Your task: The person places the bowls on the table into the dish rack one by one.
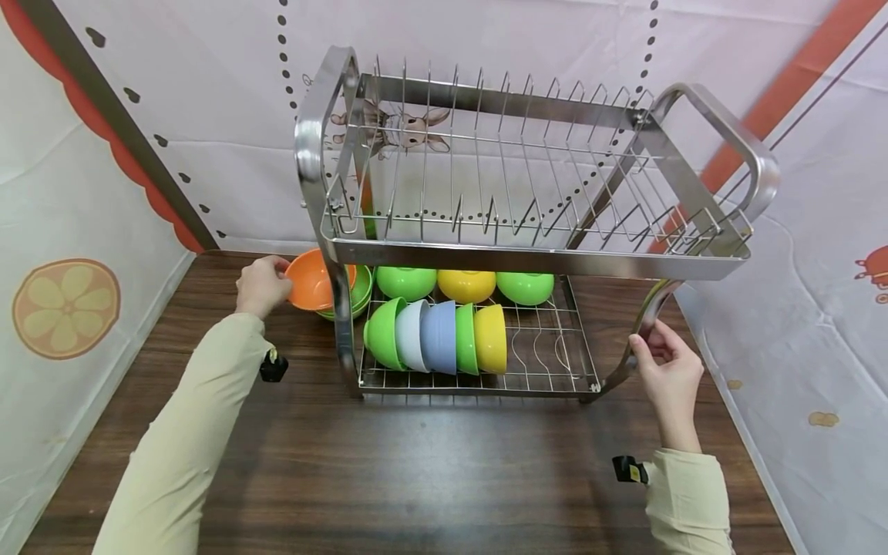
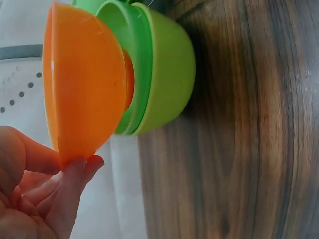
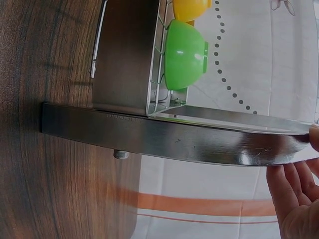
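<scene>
My left hand [image 1: 263,287] pinches the rim of an orange bowl [image 1: 308,282] left of the dish rack [image 1: 541,260]. In the left wrist view the orange bowl [image 2: 87,79] sits over nested green bowls [image 2: 172,69], its base partly inside the top one; I cannot tell whether it rests on them. With thumb and fingers, my right hand [image 1: 669,374] grips the rack's right front leg [image 1: 641,335]; the right wrist view shows that metal leg [image 3: 199,142] between them. On the lower shelf, green, white, blue and yellow bowls [image 1: 438,337] stand on edge in a row.
Behind that row, upside-down green and yellow bowls [image 1: 466,286] sit on the lower shelf. Wire dividers fill the upper shelf [image 1: 527,177]. Brown wood-grain table [image 1: 430,470] lies in front, with printed cloth walls [image 1: 83,193] close at the left, back and right.
</scene>
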A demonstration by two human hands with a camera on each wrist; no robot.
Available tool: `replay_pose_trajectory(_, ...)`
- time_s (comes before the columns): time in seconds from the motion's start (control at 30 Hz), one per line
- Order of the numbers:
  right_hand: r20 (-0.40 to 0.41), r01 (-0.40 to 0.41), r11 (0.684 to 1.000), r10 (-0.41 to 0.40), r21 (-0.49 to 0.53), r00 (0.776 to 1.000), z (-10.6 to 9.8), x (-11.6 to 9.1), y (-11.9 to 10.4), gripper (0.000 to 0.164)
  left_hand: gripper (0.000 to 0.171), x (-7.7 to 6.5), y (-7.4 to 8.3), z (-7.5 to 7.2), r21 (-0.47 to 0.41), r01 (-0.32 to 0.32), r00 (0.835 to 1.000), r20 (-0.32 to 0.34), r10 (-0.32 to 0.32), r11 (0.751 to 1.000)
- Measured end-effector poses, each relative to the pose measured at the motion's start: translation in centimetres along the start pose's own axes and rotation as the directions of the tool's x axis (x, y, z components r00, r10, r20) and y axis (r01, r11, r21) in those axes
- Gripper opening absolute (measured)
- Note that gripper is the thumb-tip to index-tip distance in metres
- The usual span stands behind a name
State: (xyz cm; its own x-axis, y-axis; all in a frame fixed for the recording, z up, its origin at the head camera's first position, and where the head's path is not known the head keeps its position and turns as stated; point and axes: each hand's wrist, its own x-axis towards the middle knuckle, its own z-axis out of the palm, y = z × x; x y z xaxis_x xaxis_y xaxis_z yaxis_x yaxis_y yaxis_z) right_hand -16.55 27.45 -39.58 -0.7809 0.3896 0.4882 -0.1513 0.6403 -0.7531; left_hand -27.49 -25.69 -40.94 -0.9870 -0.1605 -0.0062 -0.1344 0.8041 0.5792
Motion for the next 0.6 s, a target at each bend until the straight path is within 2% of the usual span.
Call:
replay_pose_trajectory(0.17,0.006,-0.006,1.0,0.006,0.003,1.0,-0.1,0.1,0.3,0.033,0.034,-0.5,-0.6,-1.5,0.043,-0.035,0.999,-0.004,0.035,0.998)
replay_pose_trajectory(0.37,0.008,-0.01,1.0,0.01,0.005,1.0,-0.1,0.1,0.5,0.034,0.031,-1.7,-1.2,-3.5,0.104,-0.067,0.998,0.004,0.067,0.992)
replay_pose_trajectory(0.6,0.012,-0.012,1.0,0.012,0.008,1.0,0.0,0.2,0.4,0.034,0.029,-3.5,-2.1,-5.3,0.177,-0.167,0.986,0.013,0.167,0.97)
